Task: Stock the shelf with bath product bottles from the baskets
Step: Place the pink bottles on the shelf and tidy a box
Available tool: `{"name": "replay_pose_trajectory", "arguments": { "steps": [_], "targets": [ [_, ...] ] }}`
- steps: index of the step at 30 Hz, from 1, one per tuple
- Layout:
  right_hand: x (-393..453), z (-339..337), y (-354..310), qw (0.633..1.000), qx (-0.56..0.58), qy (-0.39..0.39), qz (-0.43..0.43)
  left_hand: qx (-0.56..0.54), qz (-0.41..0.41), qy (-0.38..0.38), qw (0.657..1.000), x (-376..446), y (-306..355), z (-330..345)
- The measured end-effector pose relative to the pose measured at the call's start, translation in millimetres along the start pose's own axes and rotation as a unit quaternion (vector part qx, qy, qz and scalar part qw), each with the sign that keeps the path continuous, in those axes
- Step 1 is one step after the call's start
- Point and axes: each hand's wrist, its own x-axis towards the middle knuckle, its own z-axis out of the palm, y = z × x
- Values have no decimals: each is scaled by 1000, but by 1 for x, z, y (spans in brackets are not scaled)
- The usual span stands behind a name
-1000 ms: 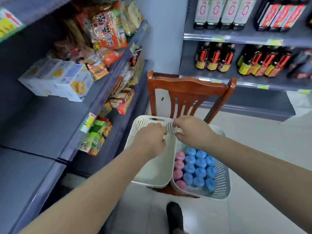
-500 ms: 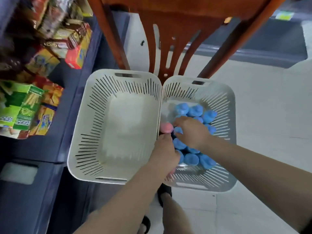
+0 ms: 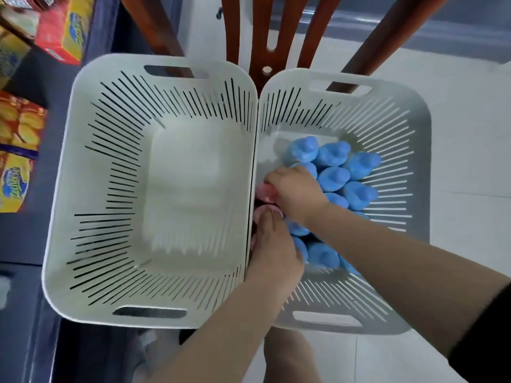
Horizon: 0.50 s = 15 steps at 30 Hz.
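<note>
Two white slotted baskets sit side by side, rims touching, on a wooden chair (image 3: 265, 37); view from above.

Left basket (image 3: 83, 161): only its bare white floor shows.

Right basket (image 3: 414, 120): packed with upright bottles seen cap-first; blue-capped bottles (image 3: 334, 178) fill the middle and far part, standing close against each other; pink-capped bottles run along the wall nearest the left basket, mostly hidden under the hands.

Right hand (image 3: 297, 193): reaches in from the right, fingers curled down over a pink cap (image 3: 265, 192) beside the dividing wall; it grips that bottle at the top; the bottle's body is hidden.

Left hand (image 3: 272, 251): comes in from below, thumb and fingers curled round another pink cap (image 3: 261, 212) just nearer the person; grip looks closed on it; bottle likewise still down among the others in the basket.

The two hands lie just beside each other, near touching, both against the left wall of the right basket.

Surroundings: dark blue shelf (image 3: 25, 299) along the left edge; snack boxes (image 3: 59, 31) in red and yellow on it; more yellow packets (image 3: 16, 150) below; pale tiled floor (image 3: 470, 175) to the right; a dark sleeve (image 3: 486, 341) at the lower right corner.
</note>
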Motion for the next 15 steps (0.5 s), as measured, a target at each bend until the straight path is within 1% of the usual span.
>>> {"name": "replay_pose_trajectory", "arguments": {
  "steps": [1,3,6,8,10,15],
  "targets": [
    [-1,1,2,1000,8,7,3,-8,0,-1,1000,0,0,-1],
    [-6,-2,5,998,43,45,7,-31,-3,-3,999,-2,2,-3],
    [-22,-20,6,979,173,106,19,-78,-20,-4,997,-7,7,-8],
    [-36,-42,4,962,241,128,21,-121,-26,17,992,-14,13,-15],
    [-50,-68,1,948,286,139,15,-169,-14,46,984,-21,21,-27],
    [-80,-140,-17,917,357,177,9,-194,44,95,975,-52,36,-69]
  ]
}}
